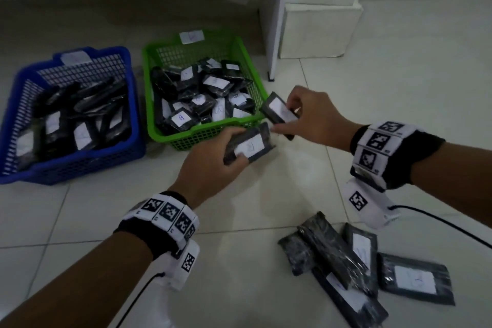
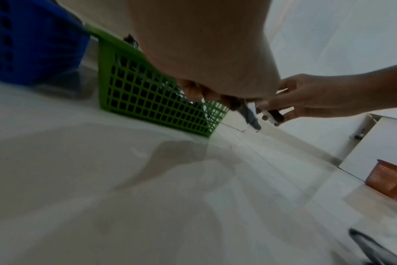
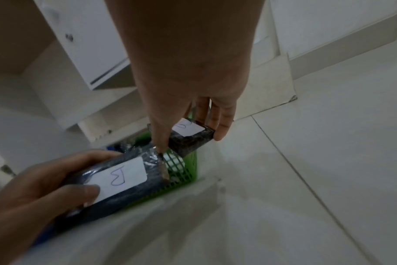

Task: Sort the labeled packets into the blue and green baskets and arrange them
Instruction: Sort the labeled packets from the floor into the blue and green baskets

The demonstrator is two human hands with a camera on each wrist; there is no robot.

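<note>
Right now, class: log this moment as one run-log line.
left hand: holds B packet | right hand: holds packet at green basket rim | floor pile: unsorted

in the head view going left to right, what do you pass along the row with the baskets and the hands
blue basket → green basket → left hand gripping a packet → right hand gripping another packet
</note>
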